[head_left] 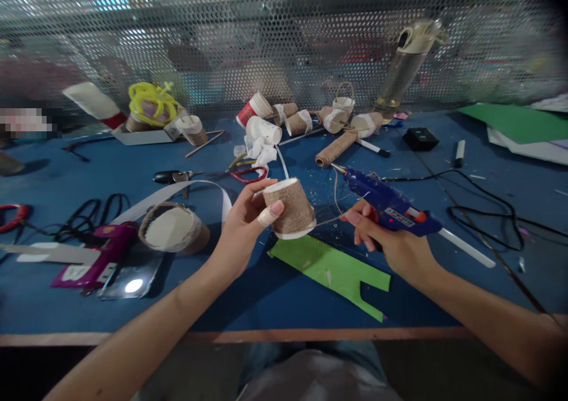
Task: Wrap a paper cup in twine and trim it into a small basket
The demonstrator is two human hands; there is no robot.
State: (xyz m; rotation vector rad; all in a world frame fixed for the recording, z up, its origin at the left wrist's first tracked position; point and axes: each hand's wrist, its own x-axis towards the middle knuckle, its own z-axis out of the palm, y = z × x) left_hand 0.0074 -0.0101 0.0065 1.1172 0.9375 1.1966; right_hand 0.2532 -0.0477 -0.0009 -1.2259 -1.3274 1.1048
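My left hand (244, 220) grips a paper cup (293, 207) on its side, its wall wrapped in brown twine and white showing at both ends. A bandage-like wrap covers the left thumb. In my right hand (377, 229) is a blue glue gun (386, 203), its nozzle pointing up and left, a white glue stick out of its back. A strand of twine (331, 220) runs from the cup to the right fingers, which also seem to pinch it. The twine roll (337, 148) lies just beyond the nozzle. Beneath the cup rests a cut green sheet (328, 271).
Scissors (248, 173) lie behind my left hand. A twine-trimmed cup with a handle (195, 238), a purple glue gun (104, 250) and a phone (133, 277) are at left. Several cups (264, 130) stand along the mesh panel (275, 46); a bottle (403, 67) stands right. Cables (488, 206) cross the right side.
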